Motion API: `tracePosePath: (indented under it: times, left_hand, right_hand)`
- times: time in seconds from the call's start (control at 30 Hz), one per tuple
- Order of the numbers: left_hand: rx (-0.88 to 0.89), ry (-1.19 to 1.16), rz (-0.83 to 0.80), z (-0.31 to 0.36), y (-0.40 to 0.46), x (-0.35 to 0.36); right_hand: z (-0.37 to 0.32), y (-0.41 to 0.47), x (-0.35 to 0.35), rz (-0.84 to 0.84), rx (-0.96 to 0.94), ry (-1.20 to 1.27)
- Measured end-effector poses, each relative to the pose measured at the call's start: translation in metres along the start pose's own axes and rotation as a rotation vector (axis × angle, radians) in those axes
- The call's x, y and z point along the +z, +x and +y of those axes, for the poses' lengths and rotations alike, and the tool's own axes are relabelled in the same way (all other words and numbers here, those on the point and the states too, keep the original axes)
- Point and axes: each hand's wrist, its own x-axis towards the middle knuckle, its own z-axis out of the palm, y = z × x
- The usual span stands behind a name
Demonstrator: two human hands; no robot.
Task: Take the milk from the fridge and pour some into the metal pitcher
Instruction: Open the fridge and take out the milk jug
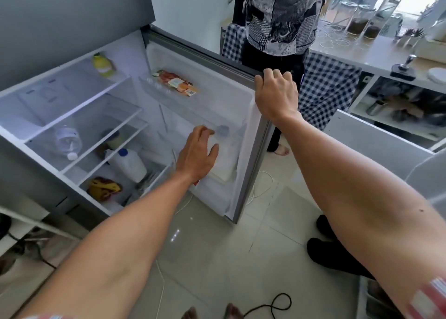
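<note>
The fridge stands open, its door (217,60) swung out toward me. My right hand (276,93) grips the top edge of the door. My left hand (198,153) is spread open in front of the lower door shelf, right by a white milk jug with a grey-blue cap (225,157) that stands there; contact is unclear. Another white jug with a blue cap (128,163) lies on a lower shelf inside the fridge. The metal pitcher is not clearly in view.
A person (280,17) in a patterned shirt stands just behind the door. A counter (376,53) with jars and a tamper runs along the right, shelves below. Cables (275,304) and dark slippers (328,253) lie on the tiled floor. Fridge shelves hold bottles and food packets.
</note>
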Motion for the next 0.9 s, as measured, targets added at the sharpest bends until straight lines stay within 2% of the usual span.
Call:
tracePosePath:
  times: [0.1, 0.33, 0.57, 0.63, 0.8, 0.9]
  left_hand:
    - [-0.259, -0.174, -0.022, -0.009, -0.002, 0.019]
    - [-0.707, -0.479, -0.089, 0.009, 0.017, 0.046]
    - [-0.981, -0.998, -0.063, 0.015, 0.036, 0.074]
    - [-1.068, -1.162, 0.036, 0.015, 0.036, 0.079]
    - [-1.232, -1.373, 0.517, 0.006, 0.021, 0.082]
    - [-1.24, -1.377, 0.627, -0.001, 0.017, 0.078]
  right_hand:
    - [0.0, -0.002, 0.004, 0.055, -0.002, -0.021]
    - [-0.001, -0.004, 0.014, 0.186, -0.004, -0.042]
    - [-0.004, -0.005, 0.02, 0.246, 0.005, -0.031]
    - [-0.004, -0.004, 0.02, 0.255, -0.001, -0.03]
    - [-0.005, -0.005, 0.02, 0.266, -0.003, -0.033]
    - [-0.006, -0.005, 0.019, 0.266, -0.009, -0.025]
